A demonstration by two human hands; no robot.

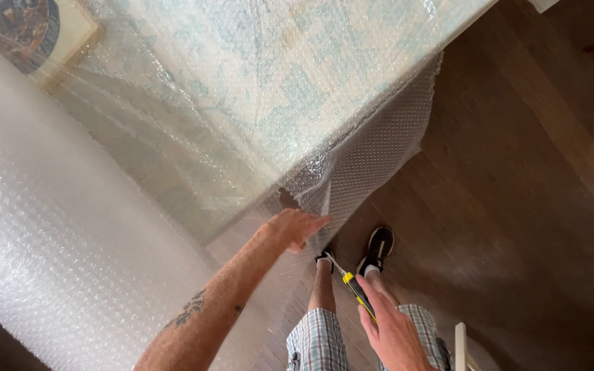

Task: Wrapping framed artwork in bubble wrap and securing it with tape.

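1. Carefully: left hand (297, 228) pinches the bubble wrap (372, 158) hanging off the table edge (242, 227).
2. Right hand (393, 330) grips a yellow knife (355, 288) below it.
3. Slack wrap could snag; the blade might slip toward fingers.

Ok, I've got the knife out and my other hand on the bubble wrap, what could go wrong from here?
The left hand holds the bubble wrap at its torn edge, close to where the utility knife in the right hand points; a slip could nick the fingers. The blade also sits above bare legs and shoes, so a drop could hurt. Cutting near the wrapped picture might score it.
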